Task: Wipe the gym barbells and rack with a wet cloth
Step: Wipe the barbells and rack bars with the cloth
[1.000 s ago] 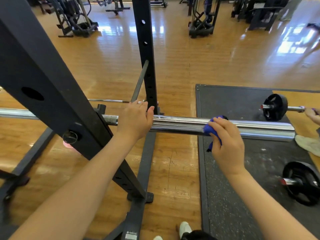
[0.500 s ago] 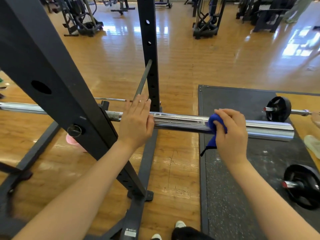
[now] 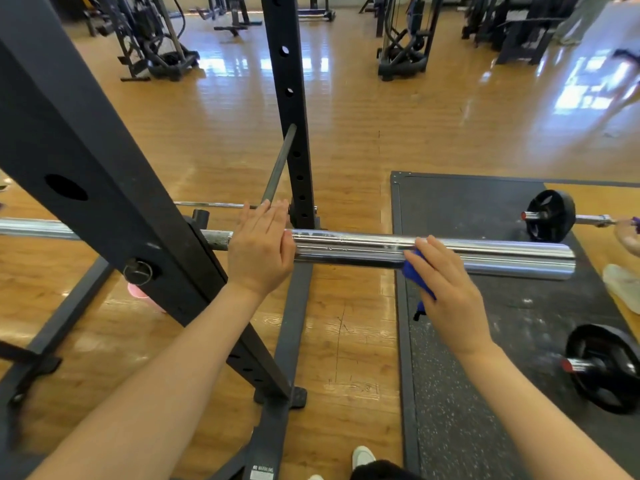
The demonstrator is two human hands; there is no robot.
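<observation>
Head view: long chrome steel barbell sleeve (image 3: 363,249) lies level across the black steel rack upright (image 3: 114,202). Left hand (image 3: 259,251) rests on it just right of the upright, fingers straight. Further right, the right hand (image 3: 446,289) presses a blue cloth (image 3: 417,278) against the sleeve, apparently clamped around the cloth.

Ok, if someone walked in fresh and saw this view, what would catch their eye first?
The shiny chrome barbell sleeve running across the middle, with both hands on it: the left hand rests flat near the black rack upright, and the right hand presses a blue cloth against the bar. Next, the dark rubber mat on the right, with two plate-loaded bars lying on it.
</observation>
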